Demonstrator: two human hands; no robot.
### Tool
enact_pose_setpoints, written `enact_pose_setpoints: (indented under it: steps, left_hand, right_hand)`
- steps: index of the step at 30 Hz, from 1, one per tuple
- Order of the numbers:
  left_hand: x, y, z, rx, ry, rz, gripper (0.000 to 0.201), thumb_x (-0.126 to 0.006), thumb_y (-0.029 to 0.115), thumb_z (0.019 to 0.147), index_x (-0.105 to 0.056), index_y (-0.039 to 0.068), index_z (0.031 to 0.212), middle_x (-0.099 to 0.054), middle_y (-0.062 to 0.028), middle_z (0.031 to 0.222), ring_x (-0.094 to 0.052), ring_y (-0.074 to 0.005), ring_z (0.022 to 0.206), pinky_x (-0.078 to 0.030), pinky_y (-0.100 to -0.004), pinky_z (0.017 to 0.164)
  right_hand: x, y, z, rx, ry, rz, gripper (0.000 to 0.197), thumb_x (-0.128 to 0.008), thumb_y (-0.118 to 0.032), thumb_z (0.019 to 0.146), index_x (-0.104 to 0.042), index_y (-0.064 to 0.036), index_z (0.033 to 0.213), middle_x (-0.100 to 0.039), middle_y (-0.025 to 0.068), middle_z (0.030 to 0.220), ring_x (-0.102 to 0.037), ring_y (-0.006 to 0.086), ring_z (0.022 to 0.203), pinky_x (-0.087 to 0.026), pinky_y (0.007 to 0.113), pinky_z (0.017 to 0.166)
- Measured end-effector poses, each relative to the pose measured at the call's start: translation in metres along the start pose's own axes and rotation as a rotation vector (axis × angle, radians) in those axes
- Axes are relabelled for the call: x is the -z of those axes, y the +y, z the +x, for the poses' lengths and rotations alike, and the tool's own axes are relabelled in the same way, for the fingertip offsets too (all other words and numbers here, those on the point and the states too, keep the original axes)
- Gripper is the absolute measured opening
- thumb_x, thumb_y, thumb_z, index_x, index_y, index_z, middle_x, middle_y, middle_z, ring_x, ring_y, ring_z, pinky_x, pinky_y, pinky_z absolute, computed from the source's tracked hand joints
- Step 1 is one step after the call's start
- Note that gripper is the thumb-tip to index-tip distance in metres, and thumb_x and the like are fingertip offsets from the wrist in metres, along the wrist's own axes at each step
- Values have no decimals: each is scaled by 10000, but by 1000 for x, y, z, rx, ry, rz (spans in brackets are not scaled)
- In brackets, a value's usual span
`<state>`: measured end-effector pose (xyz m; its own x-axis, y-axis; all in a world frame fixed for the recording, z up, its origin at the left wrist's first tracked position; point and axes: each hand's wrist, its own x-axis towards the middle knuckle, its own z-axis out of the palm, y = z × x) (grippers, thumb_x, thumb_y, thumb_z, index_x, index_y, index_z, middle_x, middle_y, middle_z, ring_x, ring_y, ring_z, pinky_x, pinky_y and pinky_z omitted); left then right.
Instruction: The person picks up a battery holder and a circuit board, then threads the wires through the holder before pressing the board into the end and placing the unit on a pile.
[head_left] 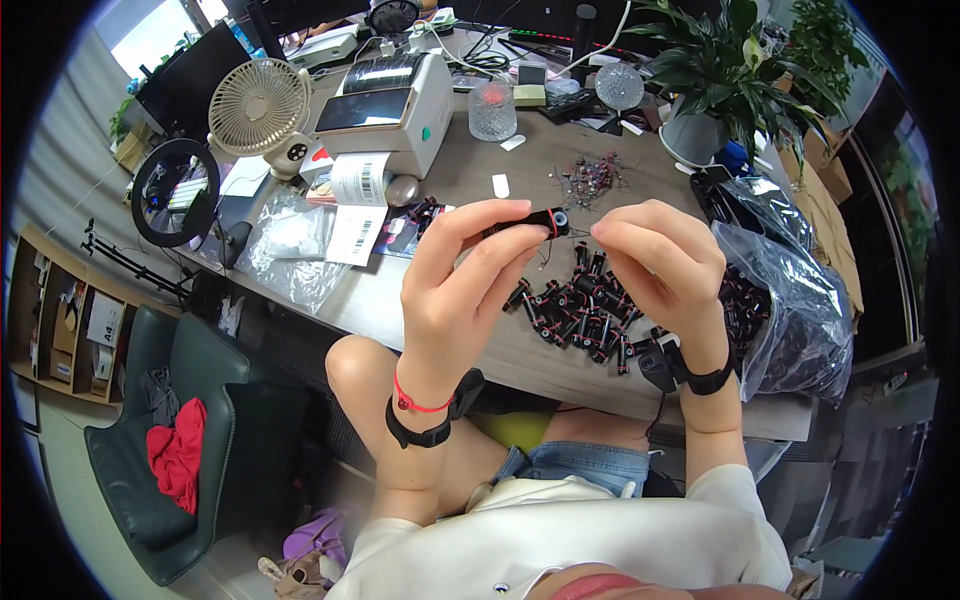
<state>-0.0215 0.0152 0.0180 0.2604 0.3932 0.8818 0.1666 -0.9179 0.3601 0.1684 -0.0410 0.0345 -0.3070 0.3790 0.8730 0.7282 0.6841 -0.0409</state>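
Observation:
My left hand point(450, 285) is raised over the table, its thumb and fingers closed around a small black cylinder point(557, 222). The cylinder has a red ring and a round, pale-centred end that points right. Facing that end, my right hand point(668, 262) has its fingertips pinched together. A thin dark strand shows between the cylinder and these fingertips; whatever they grip is too small to make out. Below both hands lies a heap of similar black cylinders point(590, 312) with red rings. Farther back are scattered small parts with thin wire leads point(592, 182).
At right, a clear plastic bag point(800, 330) holds more black cylinders. A label printer point(385, 115), a beige fan point(260, 105) and a ring light point(175, 192) stand at the back left. A potted plant point(695, 130) and a textured glass point(492, 112) stand farther back.

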Motion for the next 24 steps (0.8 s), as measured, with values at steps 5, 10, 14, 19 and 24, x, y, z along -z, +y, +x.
enact_pose_setpoints:
  steps: [5, 10, 14, 19, 24]
  left_hand:
    - [1, 0, -2, -29, -25, -15, 231, -698, -67, 692, -676, 22, 905, -611, -77, 986, -609, -193, 824, -508, -274, 645]
    - [-1, -2, -3, -60, -23, 20, 229, -722, -75, 681, -690, 23, 885, -615, -73, 954, -609, -167, 807, -506, -253, 634]
    - [-2, -1, -3, -74, -36, 14, 240, -724, -76, 678, -691, 11, 900, -616, -80, 959, -616, -175, 813, -514, -256, 650]
    - [-4, -1, -3, -116, -58, -13, 244, -719, -78, 682, -688, -11, 915, -618, -89, 965, -622, -181, 818, -522, -259, 663]
    - [-4, -5, -5, -130, -79, 4, 237, -729, -76, 673, -674, -14, 895, -620, -96, 971, -628, -197, 823, -526, -259, 669]
  right_hand:
    - [0, -1, 1, -46, -8, 48, 245, -676, 95, 668, -635, -17, 882, -630, 104, 763, -602, 214, 621, -457, 267, 522]
    - [0, 1, 0, -51, -28, 57, 242, -676, 96, 664, -635, -16, 875, -624, 99, 759, -594, 216, 624, -452, 268, 528]
    - [3, 3, 3, -85, -67, 96, 235, -669, 99, 667, -638, -16, 870, -624, 95, 760, -592, 221, 630, -451, 264, 542]
    - [7, 2, 2, -124, -143, 147, 221, -668, 39, 679, -628, -23, 888, -608, 88, 793, -587, 253, 691, -473, 313, 580]
    - [8, -3, 3, -223, -175, 232, 232, -674, 79, 691, -647, -9, 904, -633, 78, 785, -591, 162, 633, -455, 245, 566]
